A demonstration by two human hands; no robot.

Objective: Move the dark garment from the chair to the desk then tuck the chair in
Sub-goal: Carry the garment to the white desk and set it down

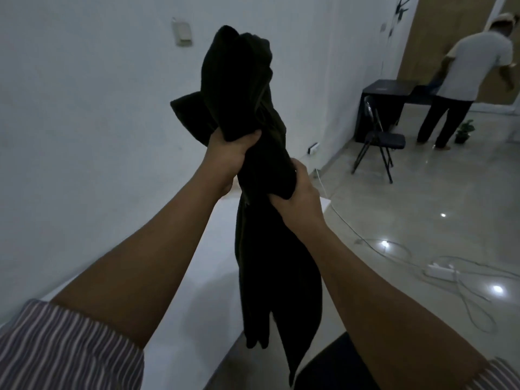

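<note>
Both hands hold the dark garment [253, 114] up in the air above the white desk [202, 277]. My left hand [229, 153] grips a bunched fold high up. My right hand [301, 192] clutches the cloth a little lower, on its right side. The rest of the garment hangs down in a long drape over the desk's front edge. A dark chair seat [332, 367] shows at the bottom, right of the desk and partly hidden by my right arm.
A white wall rises behind the desk. White cables and a power strip [441, 270] lie on the tiled floor to the right. Farther back stand a folding chair [380, 136], a dark table [385, 91], a small potted plant [464, 130] and a person [461, 80].
</note>
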